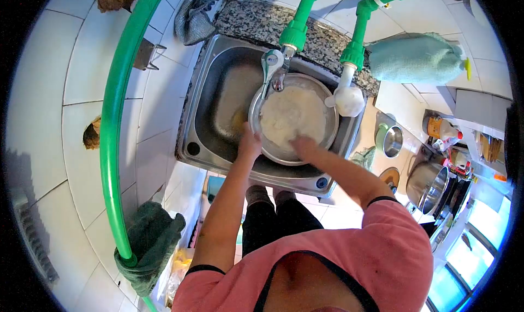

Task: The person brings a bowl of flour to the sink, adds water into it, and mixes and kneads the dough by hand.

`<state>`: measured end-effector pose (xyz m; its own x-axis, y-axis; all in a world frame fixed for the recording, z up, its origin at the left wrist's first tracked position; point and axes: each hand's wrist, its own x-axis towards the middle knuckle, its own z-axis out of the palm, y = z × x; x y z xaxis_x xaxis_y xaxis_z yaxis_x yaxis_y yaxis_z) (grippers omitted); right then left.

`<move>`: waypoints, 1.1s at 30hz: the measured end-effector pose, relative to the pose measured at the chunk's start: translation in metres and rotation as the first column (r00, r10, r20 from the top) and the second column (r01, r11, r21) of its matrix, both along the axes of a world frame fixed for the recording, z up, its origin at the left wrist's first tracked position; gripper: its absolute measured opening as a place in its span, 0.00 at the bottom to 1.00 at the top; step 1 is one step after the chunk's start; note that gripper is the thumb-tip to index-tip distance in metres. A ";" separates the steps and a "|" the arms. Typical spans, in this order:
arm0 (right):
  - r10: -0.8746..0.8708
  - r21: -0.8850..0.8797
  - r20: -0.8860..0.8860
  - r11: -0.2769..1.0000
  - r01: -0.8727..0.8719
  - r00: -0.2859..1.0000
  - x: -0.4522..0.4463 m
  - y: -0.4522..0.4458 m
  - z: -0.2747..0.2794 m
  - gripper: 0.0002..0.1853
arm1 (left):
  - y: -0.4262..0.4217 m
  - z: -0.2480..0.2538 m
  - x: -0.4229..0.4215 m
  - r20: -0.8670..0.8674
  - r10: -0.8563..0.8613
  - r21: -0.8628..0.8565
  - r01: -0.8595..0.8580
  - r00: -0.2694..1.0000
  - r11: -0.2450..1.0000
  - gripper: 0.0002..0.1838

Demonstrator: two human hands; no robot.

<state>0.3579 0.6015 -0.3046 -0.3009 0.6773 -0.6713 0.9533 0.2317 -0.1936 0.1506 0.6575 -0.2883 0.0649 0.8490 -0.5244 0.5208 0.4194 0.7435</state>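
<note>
A round metal bowl point(254, 115) rests in the stainless steel sink point(210, 143), under the tap point(278, 80). It holds a white mass point(292, 113), perhaps rice or flour; its kind is not plain. At the bowl's lower left rim, my left hand point(250, 142) is closed on the edge. My right hand point(305, 147) reaches over the near right rim, with its fingers down at the white mass. Those fingertips are blurred and partly hidden, so their grip does not show. No water stream is visible from the tap.
Green pipes point(297, 25) come down behind the sink, one ending in a white valve point(349, 99). A long green pipe point(112, 126) runs along the left. Cloths hang around. To the right stand a small pot point(392, 142) and a large metal pot point(426, 186).
</note>
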 end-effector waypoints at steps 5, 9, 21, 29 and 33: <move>0.203 0.159 -0.084 0.969 -0.188 0.976 -0.035 0.088 -0.033 0.18 | 0.006 0.014 -0.004 -0.068 -0.085 0.029 0.087 0.994 0.996 0.20; -0.062 0.365 -0.020 0.929 0.065 0.998 0.041 0.079 -0.023 0.20 | 0.005 0.033 -0.001 -0.077 -0.073 0.001 0.073 0.994 0.997 0.24; 0.080 0.299 -0.093 0.953 -0.049 0.992 0.015 0.101 -0.009 0.13 | -0.003 0.000 -0.007 -0.031 -0.110 0.027 0.111 0.993 0.993 0.26; -0.096 -0.008 -0.299 0.995 0.098 0.949 -0.050 0.027 0.010 0.18 | 0.001 0.001 -0.004 -0.158 -0.157 0.087 0.172 0.975 0.981 0.26; 0.057 0.222 -0.150 0.975 -0.023 0.987 -0.017 0.118 -0.017 0.18 | 0.000 0.003 -0.006 -0.042 -0.111 -0.072 0.108 0.993 0.992 0.28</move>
<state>0.3406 0.7191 -0.3221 -0.4195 0.7877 -0.4513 0.9047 0.3222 -0.2786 0.1444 0.6578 -0.2854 0.1300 0.7995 -0.5864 0.5992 0.4079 0.6889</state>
